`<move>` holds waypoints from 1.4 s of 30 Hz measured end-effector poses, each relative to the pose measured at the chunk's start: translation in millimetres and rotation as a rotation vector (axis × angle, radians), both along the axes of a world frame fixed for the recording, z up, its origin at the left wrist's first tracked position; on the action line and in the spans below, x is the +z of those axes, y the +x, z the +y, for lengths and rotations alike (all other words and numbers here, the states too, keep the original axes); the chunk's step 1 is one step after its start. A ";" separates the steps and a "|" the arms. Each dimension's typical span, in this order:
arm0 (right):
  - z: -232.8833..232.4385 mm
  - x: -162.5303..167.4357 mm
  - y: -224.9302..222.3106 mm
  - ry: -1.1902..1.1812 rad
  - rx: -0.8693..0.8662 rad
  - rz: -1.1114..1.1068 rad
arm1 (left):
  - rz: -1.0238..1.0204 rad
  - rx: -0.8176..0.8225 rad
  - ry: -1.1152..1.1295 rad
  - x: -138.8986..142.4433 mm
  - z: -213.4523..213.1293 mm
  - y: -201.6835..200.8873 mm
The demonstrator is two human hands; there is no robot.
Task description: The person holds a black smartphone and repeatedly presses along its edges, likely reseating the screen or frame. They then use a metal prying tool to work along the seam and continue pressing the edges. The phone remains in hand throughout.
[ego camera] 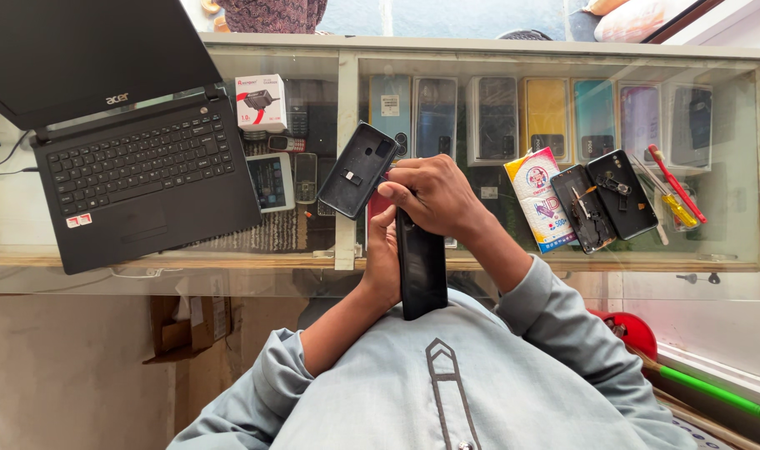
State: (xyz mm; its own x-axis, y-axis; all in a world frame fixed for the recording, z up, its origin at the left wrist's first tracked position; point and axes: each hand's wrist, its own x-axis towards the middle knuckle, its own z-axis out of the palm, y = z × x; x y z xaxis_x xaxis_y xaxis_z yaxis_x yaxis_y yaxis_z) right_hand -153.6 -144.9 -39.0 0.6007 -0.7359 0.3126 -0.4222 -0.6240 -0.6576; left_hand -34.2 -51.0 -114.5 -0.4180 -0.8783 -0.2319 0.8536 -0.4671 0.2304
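the black phone stands on end against the person's chest, its upper part gripped between both hands just in front of the glass-topped bench. the left hand wraps it from the left side, thumb up along its edge. the right hand closes over its top end, fingers curled around it. a black phone back cover, inner side up with a camera cut-out near its top, tilts just left of the right hand; whether those fingers pinch its edge or it rests on the bench i cannot tell. a sliver of red shows between the cover and the phone.

left of the phone, an open black laptop sits on the bench with a small red and white sticker at its near left corner. behind the phone and to the left, under the glass, lies a small white box with a red corner. straight behind the phone, under the glass, runs a row of upright phone boxes in blue, grey, yellow, teal and lilac. right of the phone lies a white, blue and red printed packet, then two opened black phones side by side, then a red-handled screwdriver and a yellow-handled one beside it.
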 end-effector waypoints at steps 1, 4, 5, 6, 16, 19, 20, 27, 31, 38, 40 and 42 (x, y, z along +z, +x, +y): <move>-0.3 -0.2 -0.8 0.030 0.021 0.023 | -0.016 0.003 0.012 -2.9 0.7 0.1; -0.2 -2.2 0.7 0.026 -0.019 0.036 | -0.017 0.006 0.055 -7.8 1.6 -0.5; 0.3 -3.3 2.1 0.036 -0.037 0.054 | -0.009 0.006 0.072 -8.7 1.8 -0.9; 1.4 -4.1 3.9 0.047 -0.056 0.074 | 0.004 0.007 0.070 -8.7 2.0 -1.5; 0.4 -3.3 1.7 0.204 -0.029 0.059 | -0.057 -0.017 0.046 -8.6 0.2 -2.9; -0.7 -4.0 -1.7 0.228 -0.027 0.133 | -0.081 -0.035 0.018 -14.2 0.0 -2.9; 0.1 -4.6 -1.3 0.163 -0.047 0.091 | -0.078 -0.040 0.021 -16.5 0.7 -3.3; 6.2 -0.7 1.6 0.217 -0.162 0.161 | -0.027 -0.040 0.071 -20.6 -0.1 -2.8; 8.0 8.6 -8.1 0.062 -0.118 0.102 | -0.026 -0.083 0.041 -6.1 -5.2 -0.3; 10.4 22.0 -24.2 -0.002 -0.226 0.140 | -0.018 -0.183 -0.063 10.4 -4.3 1.8; 17.2 24.9 -30.3 -0.013 -0.324 0.138 | -0.154 -0.113 -0.118 14.2 -6.6 0.1; 28.7 26.3 -35.5 0.160 -0.447 0.014 | -0.412 0.027 -0.284 20.4 -9.8 1.1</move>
State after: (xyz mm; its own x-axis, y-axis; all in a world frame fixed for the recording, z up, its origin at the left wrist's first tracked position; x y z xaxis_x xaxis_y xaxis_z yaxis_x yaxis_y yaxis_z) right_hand -189.0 -116.2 -12.7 0.2172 -0.9615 0.1681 -0.6361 -0.2701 -0.7228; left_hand -33.1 -60.9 -94.2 -0.3183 -0.9399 -0.1231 0.6759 -0.3161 0.6658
